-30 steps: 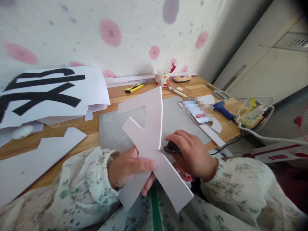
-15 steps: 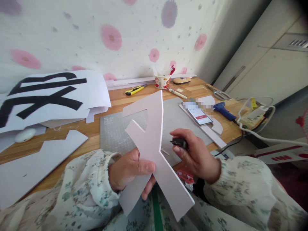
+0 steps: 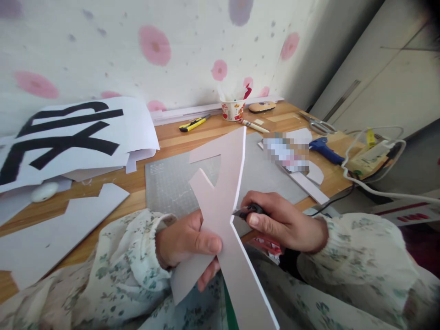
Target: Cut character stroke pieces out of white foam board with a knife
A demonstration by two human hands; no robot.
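While a knife [image 3: 253,209] meets the cutout [image 3: 225,188], paper [image 3: 140,126] bears black lettering [image 3: 82,141].

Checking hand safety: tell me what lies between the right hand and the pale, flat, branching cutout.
In the head view, a black-handled knife lies there, gripped by the right hand, its blade pointing at the notched cutout; contact is unclear.

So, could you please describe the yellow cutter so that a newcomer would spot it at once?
Find the grey mat on the wooden table. Beyond its far edge, toward the spotted wall, the yellow cutter lies left of the cup. Its yellow-and-black body sets it apart from the pale pen right of the cup.
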